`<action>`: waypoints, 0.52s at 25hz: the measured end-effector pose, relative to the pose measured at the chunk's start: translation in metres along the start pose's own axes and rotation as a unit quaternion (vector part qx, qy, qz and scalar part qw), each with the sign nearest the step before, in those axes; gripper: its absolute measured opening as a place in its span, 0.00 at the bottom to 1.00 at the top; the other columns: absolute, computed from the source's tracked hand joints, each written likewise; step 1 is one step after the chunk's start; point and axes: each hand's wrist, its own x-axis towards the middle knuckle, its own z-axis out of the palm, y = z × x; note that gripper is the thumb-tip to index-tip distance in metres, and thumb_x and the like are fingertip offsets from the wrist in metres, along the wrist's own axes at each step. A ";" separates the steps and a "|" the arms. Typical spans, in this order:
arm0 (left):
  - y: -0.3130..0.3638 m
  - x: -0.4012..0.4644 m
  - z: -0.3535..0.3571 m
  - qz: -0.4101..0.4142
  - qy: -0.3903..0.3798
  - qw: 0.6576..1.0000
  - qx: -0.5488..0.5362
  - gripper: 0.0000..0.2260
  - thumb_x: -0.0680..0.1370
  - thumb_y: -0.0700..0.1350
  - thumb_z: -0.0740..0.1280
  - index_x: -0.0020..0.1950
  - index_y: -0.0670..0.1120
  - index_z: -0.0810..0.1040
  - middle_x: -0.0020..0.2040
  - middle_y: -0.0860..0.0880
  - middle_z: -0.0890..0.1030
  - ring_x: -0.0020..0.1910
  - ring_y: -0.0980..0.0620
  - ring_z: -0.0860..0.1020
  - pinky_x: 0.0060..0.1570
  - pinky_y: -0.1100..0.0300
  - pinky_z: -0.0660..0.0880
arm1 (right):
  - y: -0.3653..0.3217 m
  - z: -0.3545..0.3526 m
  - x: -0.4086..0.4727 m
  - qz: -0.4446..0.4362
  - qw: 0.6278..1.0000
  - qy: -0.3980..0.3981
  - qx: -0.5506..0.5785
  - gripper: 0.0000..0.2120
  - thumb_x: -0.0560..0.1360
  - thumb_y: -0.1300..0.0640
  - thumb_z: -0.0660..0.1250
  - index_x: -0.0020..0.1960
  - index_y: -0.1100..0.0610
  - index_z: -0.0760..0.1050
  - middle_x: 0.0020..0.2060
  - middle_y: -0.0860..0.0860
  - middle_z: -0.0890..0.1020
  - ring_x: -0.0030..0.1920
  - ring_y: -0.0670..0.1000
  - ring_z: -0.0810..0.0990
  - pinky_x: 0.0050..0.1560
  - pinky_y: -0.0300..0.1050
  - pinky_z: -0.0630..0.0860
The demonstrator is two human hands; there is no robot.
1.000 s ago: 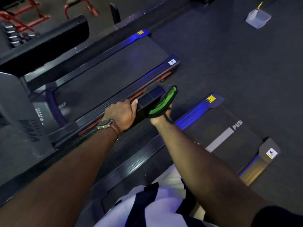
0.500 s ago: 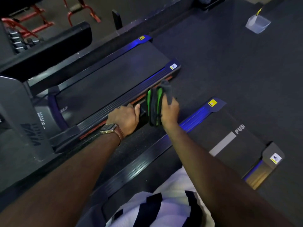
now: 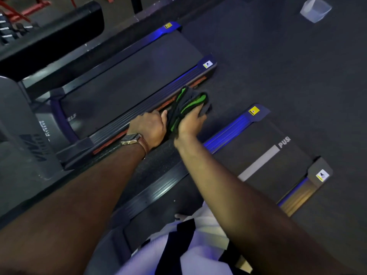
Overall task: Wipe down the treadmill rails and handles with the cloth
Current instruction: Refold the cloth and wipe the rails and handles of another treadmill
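Note:
A dark cloth with green stripes (image 3: 186,104) is bunched over the end of the treadmill's dark handle, which is almost wholly hidden under the cloth and my hands. My right hand (image 3: 190,121) grips the cloth from the near side, fingers curled round it. My left hand (image 3: 148,127), with a watch on its wrist, grips the handle just behind the cloth, its thumb touching the fabric. Below my arms runs the ribbed side rail (image 3: 158,191) of the treadmill I stand on, with a blue-lit strip (image 3: 228,132) further along it.
A second treadmill (image 3: 129,80) lies parallel on the left, its black handrail (image 3: 51,34) at the top left. A translucent container (image 3: 315,8) stands on the dark floor at the top right. Red equipment frames (image 3: 29,6) show at the top left.
My right hand has turned the cloth from under the handle's tip up and over it, and the cloth now covers the tip. My left hand has kept its grip.

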 end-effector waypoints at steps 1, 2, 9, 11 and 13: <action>-0.002 0.001 0.001 0.000 -0.004 1.000 0.002 0.25 0.83 0.58 0.45 0.53 0.42 0.75 0.49 0.35 0.81 0.47 0.33 0.79 0.41 0.49 0.72 | 0.014 0.004 -0.011 0.052 0.998 -0.029 0.022 0.33 0.72 0.37 0.60 0.68 0.58 0.70 0.63 0.62 0.77 0.60 0.60 0.79 0.61 0.55 0.77; -0.004 0.001 0.002 -0.001 -0.004 1.000 0.002 0.26 0.83 0.58 0.45 0.53 0.42 0.75 0.49 0.35 0.81 0.48 0.33 0.79 0.41 0.48 0.72 | 0.027 0.010 -0.015 0.115 0.988 -0.067 0.078 0.34 0.70 0.36 0.59 0.69 0.57 0.69 0.65 0.62 0.76 0.61 0.60 0.79 0.63 0.56 0.77; -0.002 -0.003 -0.001 -0.018 -0.005 1.000 -0.008 0.27 0.82 0.60 0.45 0.52 0.41 0.76 0.49 0.36 0.80 0.48 0.33 0.79 0.42 0.49 0.72 | 0.043 -0.006 -0.027 0.091 0.987 -0.099 0.087 0.19 0.78 0.52 0.58 0.66 0.56 0.73 0.63 0.58 0.79 0.63 0.55 0.77 0.70 0.51 0.69; -0.006 -0.003 -0.005 -0.023 -0.023 0.999 -0.012 0.22 0.82 0.57 0.51 0.55 0.41 0.76 0.52 0.35 0.80 0.51 0.33 0.78 0.42 0.49 0.71 | 0.044 -0.011 -0.028 -0.119 0.992 -0.051 0.001 0.29 0.77 0.62 0.61 0.77 0.61 0.60 0.73 0.65 0.66 0.71 0.58 0.67 0.75 0.46 0.59; -0.007 -0.001 -0.008 -0.028 -0.042 0.998 -0.031 0.17 0.81 0.52 0.56 0.56 0.41 0.77 0.54 0.35 0.79 0.52 0.33 0.78 0.45 0.48 0.73 | 0.038 -0.009 -0.030 -0.256 0.953 -0.068 -0.149 0.34 0.79 0.57 0.60 0.80 0.62 0.50 0.76 0.69 0.53 0.76 0.63 0.54 0.76 0.48 0.51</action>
